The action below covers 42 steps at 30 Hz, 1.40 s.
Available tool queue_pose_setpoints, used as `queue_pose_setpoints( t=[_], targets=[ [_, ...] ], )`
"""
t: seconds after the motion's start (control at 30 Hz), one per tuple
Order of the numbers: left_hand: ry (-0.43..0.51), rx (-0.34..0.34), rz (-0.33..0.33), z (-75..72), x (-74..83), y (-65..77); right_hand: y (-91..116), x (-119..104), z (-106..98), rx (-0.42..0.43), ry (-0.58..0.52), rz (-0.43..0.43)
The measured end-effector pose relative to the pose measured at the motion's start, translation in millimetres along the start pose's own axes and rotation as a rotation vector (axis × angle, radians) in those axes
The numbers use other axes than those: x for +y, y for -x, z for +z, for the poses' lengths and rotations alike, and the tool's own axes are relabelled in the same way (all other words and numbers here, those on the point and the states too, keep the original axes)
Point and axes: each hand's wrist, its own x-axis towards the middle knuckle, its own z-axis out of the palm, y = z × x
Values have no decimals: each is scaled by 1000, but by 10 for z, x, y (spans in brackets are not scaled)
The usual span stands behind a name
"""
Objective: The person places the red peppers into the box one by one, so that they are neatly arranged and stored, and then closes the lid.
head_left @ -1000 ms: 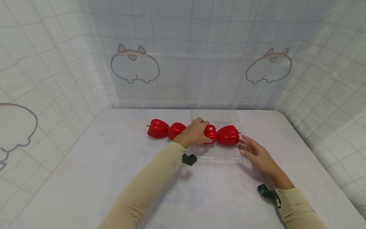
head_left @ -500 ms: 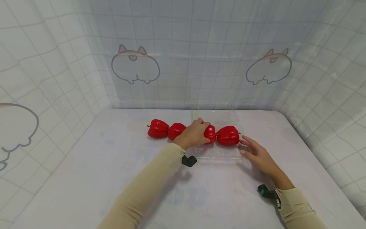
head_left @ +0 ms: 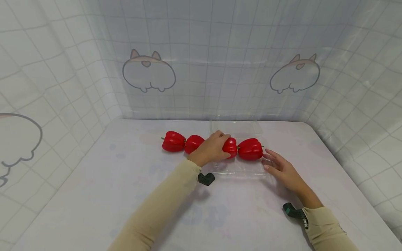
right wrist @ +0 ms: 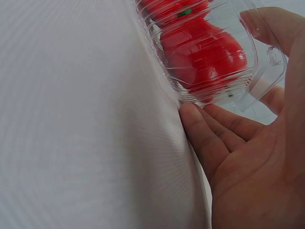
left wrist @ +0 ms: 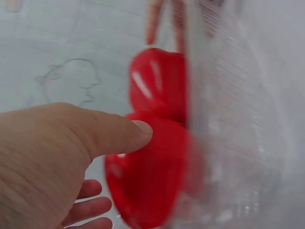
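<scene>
A clear plastic clamshell box (head_left: 240,168) lies unfolded on the table, its lid (head_left: 235,127) towards the back wall. Two red bell peppers rest in it end to end, a left one (head_left: 230,148) and a right one (head_left: 250,149). My left hand (head_left: 211,149) grips the left pepper, fingers at the back and thumb in front; the left wrist view has the thumb (left wrist: 131,133) on its skin. At the box's right side my right hand (head_left: 282,170) lies with relaxed fingers, whose fingertips (right wrist: 188,112) touch the box's outer corner in the right wrist view.
Two more red bell peppers lie on the table left of the box: a far left one (head_left: 173,141) and one (head_left: 192,144) partly behind my left hand. White tiled-pattern sheeting (head_left: 201,69) walls in the table (head_left: 125,181) at the back and both sides.
My left hand has shifted slightly to the left, and the pepper under it has barely moved the same way. The right hand stays in place.
</scene>
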Motion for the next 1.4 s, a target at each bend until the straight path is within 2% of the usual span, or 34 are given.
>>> queue_pose_setpoints(
  t=[0.17,0.33,0.73,0.9,1.07,1.17,1.4],
  targets=[
    [100,66,16,-62,-43,103,-5,5,0,3,5,3],
    [152,131,34,-60,-102,220,-9,4,7,11,12,12],
    [194,329,22,-64,-345,507,-21,-3,24,8,14,2],
    [209,372,19,-110,-460,556,-16,-5,18,10,13,16],
    [201,365,-18,-134,-590,574,-14,-6,16,12,12,13],
    [178,391,-33,-148,-678,580,-15,2,18,12,6,11],
    [121,576,-28,-210,-917,618,-21,22,12,7,-17,15]
  ],
)
